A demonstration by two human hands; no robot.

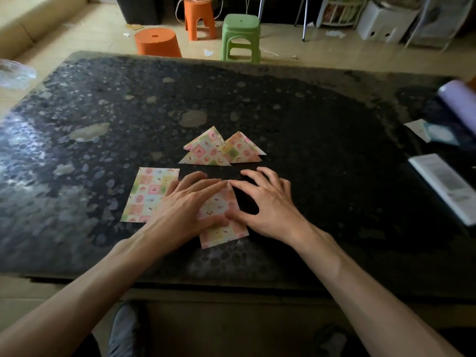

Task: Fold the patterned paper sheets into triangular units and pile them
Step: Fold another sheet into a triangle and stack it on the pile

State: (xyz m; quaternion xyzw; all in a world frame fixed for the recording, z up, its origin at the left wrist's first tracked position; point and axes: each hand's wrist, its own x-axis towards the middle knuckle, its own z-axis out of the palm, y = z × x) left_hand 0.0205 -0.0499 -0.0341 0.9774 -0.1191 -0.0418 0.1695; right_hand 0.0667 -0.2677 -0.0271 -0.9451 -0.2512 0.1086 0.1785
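A patterned pastel sheet (pixel 223 228), folded over into a triangle, lies on the dark speckled table (pixel 322 155) near its front edge. My left hand (pixel 190 202) lies flat on its left half with straight fingers. My right hand (pixel 265 202) presses its right edge, index fingertip at the top corner and thumb on the lower part. Beyond the hands, folded triangular units (pixel 219 150) lie overlapping in a small pile. A stack of flat unfolded sheets (pixel 148 194) sits to the left, partly under my left hand.
A white booklet (pixel 445 186) and a lilac roll (pixel 458 101) lie at the table's right edge, with a small white card (pixel 418 128) near them. Orange stools (pixel 157 42) and a green stool (pixel 240 37) stand on the floor beyond. My shoes show under the table.
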